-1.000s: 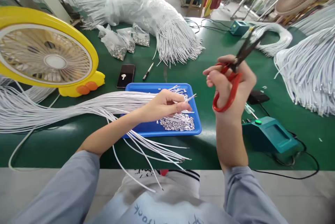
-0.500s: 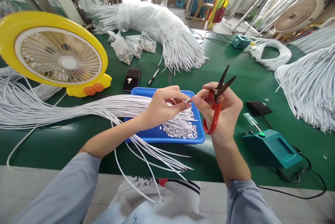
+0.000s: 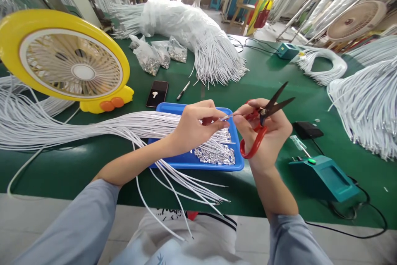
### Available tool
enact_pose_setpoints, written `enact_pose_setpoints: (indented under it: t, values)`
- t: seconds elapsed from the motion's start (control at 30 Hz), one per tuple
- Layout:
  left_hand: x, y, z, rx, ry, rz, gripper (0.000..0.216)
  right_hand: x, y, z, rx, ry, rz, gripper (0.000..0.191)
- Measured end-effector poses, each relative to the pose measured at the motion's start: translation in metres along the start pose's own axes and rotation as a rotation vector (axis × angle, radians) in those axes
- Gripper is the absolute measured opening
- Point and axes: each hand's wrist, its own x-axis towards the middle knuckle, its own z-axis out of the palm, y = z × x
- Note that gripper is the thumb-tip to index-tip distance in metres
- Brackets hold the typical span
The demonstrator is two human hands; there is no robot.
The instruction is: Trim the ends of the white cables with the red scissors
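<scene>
My left hand [image 3: 198, 126] pinches a white cable [image 3: 226, 118] near its end, above a blue tray [image 3: 161, 163]. My right hand [image 3: 263, 137] carries red-handled scissors [image 3: 263, 117], their dark blades spread and pointing up and away. The right thumb and forefinger also meet at the tip of that cable; what exactly they grip there is too small to make out. A long bundle of white cables [image 3: 149, 126] runs from the left into the tray, beside a pile of small silvery metal pieces [image 3: 214, 155]. Several loose cable ends [image 3: 198, 192] hang in front of the tray.
A yellow fan [image 3: 83, 70] stands at the left. Behind the tray lie a phone [image 3: 157, 94], a pen [image 3: 182, 90] and bags of metal parts [image 3: 149, 59]. A plastic-wrapped cable bundle [image 3: 176, 19] lies farther back. At right are a teal device [image 3: 325, 178] and more cables [image 3: 366, 103].
My right hand has shifted slightly right, away from the left fingers, and the scissors have tilted further right. My left hand stays nearly in place, still pinching the cable.
</scene>
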Motion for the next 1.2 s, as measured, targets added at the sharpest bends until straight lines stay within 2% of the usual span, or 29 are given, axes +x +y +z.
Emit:
enact_pose_setpoints:
  t: [0.17, 0.37, 0.5, 0.63, 1.2]
  values:
    - [0.001, 0.002, -0.002, -0.133, -0.098, -0.04, 0.017, 0.001, 0.0, 0.002, 0.041, -0.017, 0.012, 0.032]
    - [0.002, -0.001, -0.003, -0.136, -0.001, -0.061, 0.011, 0.004, -0.003, -0.005, -0.17, -0.124, 0.071, 0.024]
    - [0.005, -0.002, -0.006, -0.129, 0.076, -0.022, 0.005, 0.009, -0.001, -0.011, -0.408, -0.148, -0.044, 0.024]
    - [0.007, -0.002, -0.01, -0.107, 0.137, 0.016, 0.004, 0.012, 0.001, -0.011, -0.572, -0.232, -0.124, 0.025]
    - [0.006, -0.002, -0.01, -0.101, 0.073, 0.016, 0.006, 0.008, 0.003, -0.007, -0.614, -0.309, -0.192, 0.024]
